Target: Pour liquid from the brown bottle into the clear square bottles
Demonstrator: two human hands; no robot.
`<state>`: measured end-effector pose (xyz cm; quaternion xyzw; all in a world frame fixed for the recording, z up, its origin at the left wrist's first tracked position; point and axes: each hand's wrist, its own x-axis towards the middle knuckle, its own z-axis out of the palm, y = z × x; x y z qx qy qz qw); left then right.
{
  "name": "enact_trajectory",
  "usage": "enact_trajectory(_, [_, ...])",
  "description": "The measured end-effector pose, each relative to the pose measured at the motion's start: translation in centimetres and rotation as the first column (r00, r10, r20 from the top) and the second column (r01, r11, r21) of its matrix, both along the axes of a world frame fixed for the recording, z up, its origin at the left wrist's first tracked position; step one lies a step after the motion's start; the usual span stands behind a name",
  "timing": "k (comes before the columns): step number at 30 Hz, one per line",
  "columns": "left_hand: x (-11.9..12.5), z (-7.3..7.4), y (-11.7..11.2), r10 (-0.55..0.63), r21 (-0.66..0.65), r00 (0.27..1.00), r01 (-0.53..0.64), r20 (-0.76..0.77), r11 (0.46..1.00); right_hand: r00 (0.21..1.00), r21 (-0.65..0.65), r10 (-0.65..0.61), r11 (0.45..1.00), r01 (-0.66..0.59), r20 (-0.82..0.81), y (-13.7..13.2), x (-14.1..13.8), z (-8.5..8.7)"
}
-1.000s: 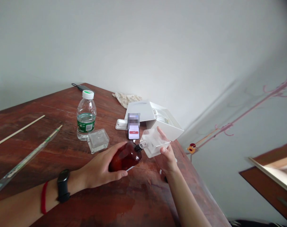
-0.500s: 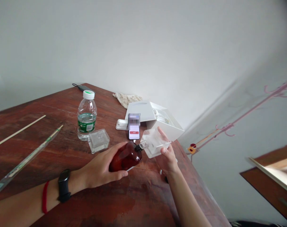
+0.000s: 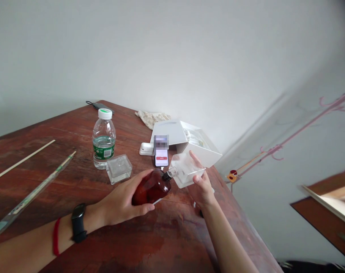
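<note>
Amber glass bottle (image 3: 151,188) lies tilted on its side in the left hand (image 3: 121,199), whose fingers wrap around its body, with a black wristwatch (image 3: 79,223) and a red band (image 3: 56,236) on that wrist. Its black-tipped neck meets the metal neck of a square clear glass bottle (image 3: 186,170), held tilted in the right hand (image 3: 203,189) between thumb and fingers; whether the two necks actually touch is hard to tell. Both are held just above a reddish wooden table (image 3: 172,231). Nearby stand a clear glass container (image 3: 119,168), a water bottle (image 3: 104,140), a smartphone (image 3: 161,157) and an open white box (image 3: 186,138).
</note>
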<state>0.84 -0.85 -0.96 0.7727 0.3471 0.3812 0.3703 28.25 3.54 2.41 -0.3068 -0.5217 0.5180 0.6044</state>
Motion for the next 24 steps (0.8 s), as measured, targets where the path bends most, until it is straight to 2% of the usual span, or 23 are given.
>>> enact_trajectory(17, [0.02,-0.21,-0.19,0.001,0.024,1.000,-0.001,0.012,1.000,0.999,0.044,0.005,0.999,-0.007,0.038,0.67,0.86,-0.94])
enact_trajectory(24, [0.04,-0.33,-0.11,0.001,0.021,1.000,-0.001,0.016,1.000,0.999,0.039,0.004,0.999,-0.006,0.037,0.44,0.64,-0.59])
